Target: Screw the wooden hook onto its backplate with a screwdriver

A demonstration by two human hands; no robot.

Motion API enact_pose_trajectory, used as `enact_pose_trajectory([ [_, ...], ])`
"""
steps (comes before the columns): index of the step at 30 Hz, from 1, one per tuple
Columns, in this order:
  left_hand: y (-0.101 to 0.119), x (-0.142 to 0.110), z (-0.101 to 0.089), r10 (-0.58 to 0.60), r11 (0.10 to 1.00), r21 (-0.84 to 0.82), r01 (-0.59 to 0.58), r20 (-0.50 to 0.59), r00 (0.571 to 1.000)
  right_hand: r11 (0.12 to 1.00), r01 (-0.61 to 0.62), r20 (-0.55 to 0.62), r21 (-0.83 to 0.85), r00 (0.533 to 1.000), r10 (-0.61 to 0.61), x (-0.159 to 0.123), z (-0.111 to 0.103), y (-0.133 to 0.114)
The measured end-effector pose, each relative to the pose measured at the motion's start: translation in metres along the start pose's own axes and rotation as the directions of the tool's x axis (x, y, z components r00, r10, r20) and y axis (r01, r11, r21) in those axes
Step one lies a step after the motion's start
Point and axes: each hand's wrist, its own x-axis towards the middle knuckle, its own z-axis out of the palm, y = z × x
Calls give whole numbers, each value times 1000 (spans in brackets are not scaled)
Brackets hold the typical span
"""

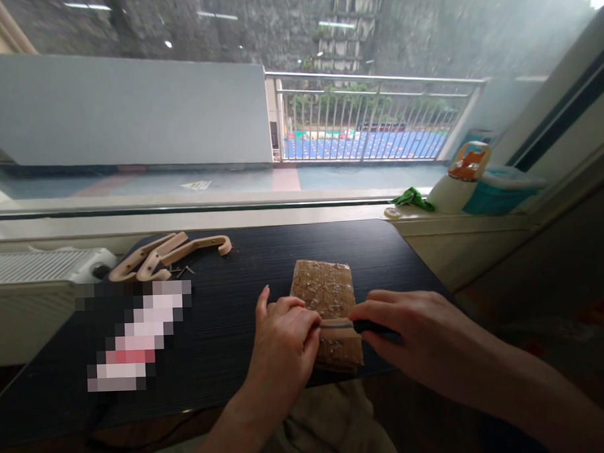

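Observation:
On the black table [263,254] lies a thick brown block [324,282] that looks like stacked cardboard, its top covered in marks and rough spots. My left hand [286,333] rests over its left edge, thumb and fingers closed around one end of a light wooden strip [336,332]. A thin grey blade or shaft runs along this strip. My right hand [409,325] grips the black handle [377,328] of that tool, at the block's right side. Whether it is a knife or another tool I cannot tell. My left fingers hide the tool's far end.
Curved wooden hooks [171,254] with dark holes lie at the table's back left, loose screws [183,271] beside them. A blurred-out pinkish item [137,338] is on the left. On the sill stand a white container [452,191] and a teal tub [501,193], near a green cloth [413,199]. A radiator [40,268] adjoins the table.

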Motion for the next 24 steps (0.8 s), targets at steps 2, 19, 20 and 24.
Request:
enact_pose_trajectory([
  [2, 0, 0, 1, -15, 1000, -9, 15, -5, 1000, 1000, 11, 27, -29, 1000, -10, 4, -1, -2],
  [19, 0, 1, 3, -31, 999, -38, 28, -56, 998, 985, 49, 125, -166, 992, -28, 16, -3, -7],
  [20, 0, 1, 3, -31, 999, -36, 28, -59, 998, 979, 69, 137, -191, 990, -43, 18, -3, -9],
  [24, -1, 0, 3, -26, 999, -39, 23, -74, 997, 949, 191, 182, -250, 972, -147, 26, -7, -20],
])
